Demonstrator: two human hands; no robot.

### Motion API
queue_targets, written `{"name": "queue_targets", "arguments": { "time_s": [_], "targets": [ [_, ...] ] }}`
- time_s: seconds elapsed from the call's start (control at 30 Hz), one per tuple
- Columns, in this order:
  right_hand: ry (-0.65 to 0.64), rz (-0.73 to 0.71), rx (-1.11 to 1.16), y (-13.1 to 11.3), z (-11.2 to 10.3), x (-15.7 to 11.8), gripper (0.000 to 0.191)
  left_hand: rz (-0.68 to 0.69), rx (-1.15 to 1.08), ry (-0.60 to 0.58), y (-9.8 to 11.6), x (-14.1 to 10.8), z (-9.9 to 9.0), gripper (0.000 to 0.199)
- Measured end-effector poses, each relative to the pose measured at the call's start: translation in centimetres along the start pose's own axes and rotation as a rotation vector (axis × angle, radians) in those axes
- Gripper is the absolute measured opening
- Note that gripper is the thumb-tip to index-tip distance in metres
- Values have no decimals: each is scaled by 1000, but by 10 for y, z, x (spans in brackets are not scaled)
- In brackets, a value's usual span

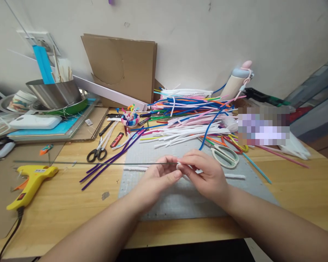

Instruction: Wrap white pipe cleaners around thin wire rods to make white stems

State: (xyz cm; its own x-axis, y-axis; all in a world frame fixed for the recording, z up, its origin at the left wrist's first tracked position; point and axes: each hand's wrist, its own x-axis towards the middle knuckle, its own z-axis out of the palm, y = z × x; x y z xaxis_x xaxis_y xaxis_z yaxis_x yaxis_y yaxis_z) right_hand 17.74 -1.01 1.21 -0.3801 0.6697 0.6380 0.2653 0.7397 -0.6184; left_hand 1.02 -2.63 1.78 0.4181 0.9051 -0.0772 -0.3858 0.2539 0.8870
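My left hand (pixel 159 179) is closed around the end of a long thin dark rod (pixel 120 163), which reaches out level to the left above the table. My right hand (pixel 207 176) pinches a white pipe cleaner (pixel 178 166) at the rod's right end, and the fingertips of both hands nearly meet there. Part of the white piece is hidden behind the fingers. Beneath the hands is a grey mat (pixel 186 207). White fuzzy lengths show on either side of the hands, the right one being a white stem (pixel 236 177).
Behind the mat lies a heap of coloured pipe cleaners (pixel 191 109). Green-handled scissors (pixel 225 156) are at the right. To the left are purple pipe cleaners (pixel 109 163), black scissors (pixel 97 154) and a yellow glue gun (pixel 30 183). Cardboard (pixel 120 69) leans on the wall.
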Motion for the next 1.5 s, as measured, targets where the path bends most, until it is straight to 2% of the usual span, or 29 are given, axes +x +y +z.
{"name": "queue_targets", "arguments": {
  "time_s": [0.07,0.13,0.33,0.43,0.5,0.63,0.83,1.2,1.3,1.4,1.5],
  "targets": [
    [-16,4,7,-1,3,-3,29,-9,52,11,-2,0,3,20],
    [-23,27,16,-2,5,-6,27,-28,110,80,-2,0,4,22],
    [24,269,80,-5,12,-11,12,77,330,280,1,0,3,18],
    [38,261,59,-4,12,-11,6,87,396,307,1,0,2,18],
    [25,252,27,-2,12,-10,6,86,414,310,1,1,0,19],
    [-12,339,23,3,13,-9,8,120,391,279,-1,6,-5,17],
    [-54,438,43,7,16,-7,13,139,549,270,0,11,-12,21],
    [-135,328,1,2,12,-5,19,152,615,284,2,11,-12,23],
    [-163,314,-3,3,12,-5,20,171,566,266,2,13,-12,22],
    [-190,319,52,5,12,-4,22,135,455,227,1,13,-12,20],
    [-230,371,153,5,13,-3,26,135,457,200,1,12,-13,19]
  ]
}}
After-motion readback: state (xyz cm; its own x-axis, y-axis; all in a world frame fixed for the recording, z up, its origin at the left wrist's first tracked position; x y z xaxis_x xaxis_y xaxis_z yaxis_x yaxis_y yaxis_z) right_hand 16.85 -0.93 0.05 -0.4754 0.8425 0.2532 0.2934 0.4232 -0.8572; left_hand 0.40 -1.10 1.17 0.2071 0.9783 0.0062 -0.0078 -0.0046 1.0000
